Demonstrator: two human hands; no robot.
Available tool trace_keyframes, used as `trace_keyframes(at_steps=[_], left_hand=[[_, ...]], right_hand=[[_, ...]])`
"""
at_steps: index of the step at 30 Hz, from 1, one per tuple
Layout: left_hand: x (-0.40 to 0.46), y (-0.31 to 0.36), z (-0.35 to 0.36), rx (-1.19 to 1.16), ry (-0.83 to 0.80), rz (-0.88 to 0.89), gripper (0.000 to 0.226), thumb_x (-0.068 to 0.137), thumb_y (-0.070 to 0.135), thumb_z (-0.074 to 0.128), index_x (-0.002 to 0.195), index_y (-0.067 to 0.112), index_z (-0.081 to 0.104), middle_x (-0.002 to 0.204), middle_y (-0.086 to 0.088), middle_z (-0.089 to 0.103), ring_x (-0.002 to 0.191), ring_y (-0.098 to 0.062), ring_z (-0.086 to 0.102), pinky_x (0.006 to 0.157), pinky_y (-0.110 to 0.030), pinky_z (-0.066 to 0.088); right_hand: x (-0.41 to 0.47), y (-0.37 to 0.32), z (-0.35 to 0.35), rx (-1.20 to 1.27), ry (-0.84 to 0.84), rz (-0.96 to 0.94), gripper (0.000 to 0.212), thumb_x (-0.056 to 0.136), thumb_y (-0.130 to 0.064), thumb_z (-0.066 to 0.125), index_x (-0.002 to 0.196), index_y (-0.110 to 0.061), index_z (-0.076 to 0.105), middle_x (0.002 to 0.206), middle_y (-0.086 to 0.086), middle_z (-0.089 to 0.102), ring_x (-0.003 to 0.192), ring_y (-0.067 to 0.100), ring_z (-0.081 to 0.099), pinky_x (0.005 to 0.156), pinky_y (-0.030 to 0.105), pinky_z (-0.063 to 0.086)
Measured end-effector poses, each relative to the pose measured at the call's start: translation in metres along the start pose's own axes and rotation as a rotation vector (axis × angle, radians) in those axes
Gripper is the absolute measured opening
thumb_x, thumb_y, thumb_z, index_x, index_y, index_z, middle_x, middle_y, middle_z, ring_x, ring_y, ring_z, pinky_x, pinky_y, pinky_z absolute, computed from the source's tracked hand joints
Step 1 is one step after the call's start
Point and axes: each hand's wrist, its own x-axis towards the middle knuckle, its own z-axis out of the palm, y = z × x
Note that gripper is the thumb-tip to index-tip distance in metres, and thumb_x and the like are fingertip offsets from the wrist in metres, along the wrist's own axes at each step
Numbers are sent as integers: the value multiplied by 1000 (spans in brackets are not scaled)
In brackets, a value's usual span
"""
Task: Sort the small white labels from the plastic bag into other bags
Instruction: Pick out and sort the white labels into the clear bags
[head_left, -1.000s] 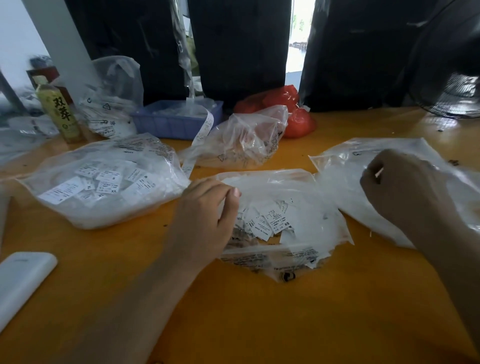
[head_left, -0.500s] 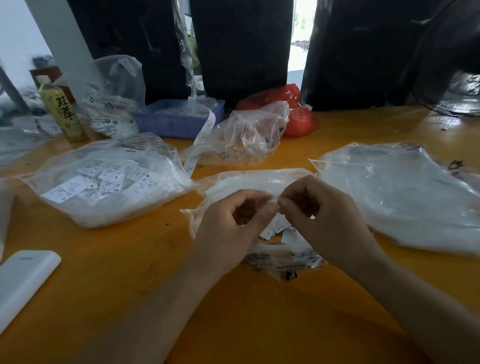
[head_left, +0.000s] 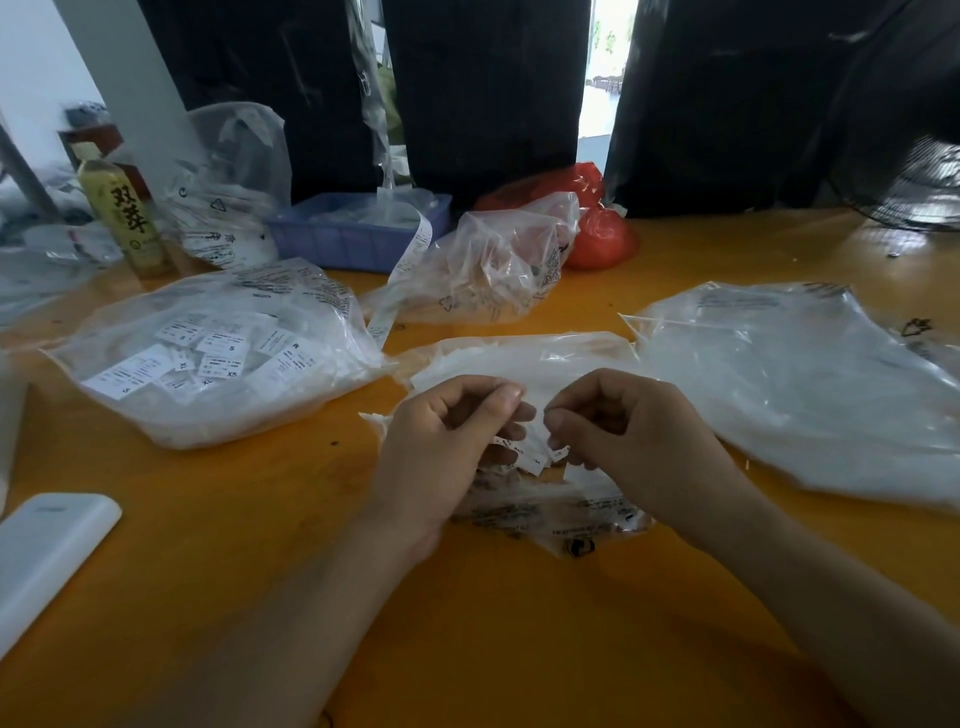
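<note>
Both hands stay over the middle bag, as half a second ago. The left hand and right hand curl their fingers, apparently pinching its plastic. White labels now show between and just below the fingertips.

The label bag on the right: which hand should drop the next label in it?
Probably the right hand. It is nearer the right bag and its fingers look pinched on a label, while the left hand is farther away.
</note>
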Motion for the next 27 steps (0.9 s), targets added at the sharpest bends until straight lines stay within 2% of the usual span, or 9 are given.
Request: trace_keyframes(at_steps=[5,8,12,14,16,18,21,24,27], left_hand=[[3,-2,-2,-113,-4,-56,12,98,19,72,93,24,82,100,-8,82,89,-18,77,70,-25,60],[4,-1,-5,-106,-64,-102,10,93,17,76,103,16,76,102,-10,81,91,-22,78,71,-27,61],[-1,3,-7,79,-179,-138,39,77,41,87,113,29,75,102,-3,81,87,-26,78,70,-30,63],[-2,4,-6,145,-158,-96,35,78,42,86,110,31,79,96,0,81,83,-27,78,66,-26,62],[-1,3,-6,140,-92,-84,21,81,33,85,102,28,82,89,-2,81,76,-28,77,59,-22,58],[1,2,-6,62,-40,-119,15,82,24,85,97,23,82,89,-4,81,72,-20,77,53,-20,55],[3,3,-8,-84,-6,-178,30,73,25,84,100,15,76,95,-7,82,79,-18,80,49,-20,54],[3,1,-8,-137,0,-189,36,70,26,84,101,12,72,98,-9,82,87,-22,81,51,-21,56],[3,-1,-7,-163,9,-182,24,67,22,86,87,15,76,99,-13,81,90,-25,81,57,-22,60]], right_hand=[[0,1,-1,32,52,20,3,92,-36,71,90,-37,71,81,-8,73,70,12,67,69,35,61],[2,2,-5,-23,118,-15,7,93,-39,67,86,-36,70,81,-7,73,71,16,67,67,39,60],[0,3,-3,-218,63,-133,5,94,-30,70,91,-35,71,77,-18,70,77,1,66,66,15,52],[-1,4,1,-291,69,-181,6,94,-31,70,98,-32,74,78,-23,68,78,-3,65,66,9,48],[2,6,1,-358,101,-171,14,98,-34,65,107,-29,74,85,-25,68,75,-4,63,63,8,43],[6,8,-1,-616,96,-189,22,102,-33,58,118,-25,70,101,-14,71,79,0,63,69,15,42],[9,11,3,-904,8,-236,30,102,-37,56,123,-19,67,114,2,68,96,22,67,78,32,52],[9,13,12,-981,-79,-140,48,98,-56,52,130,-21,63,128,2,58,108,21,61,86,35,53],[10,14,12,-949,-84,-108,44,98,-56,53,129,-26,65,128,-1,54,108,20,60,82,33,50]])
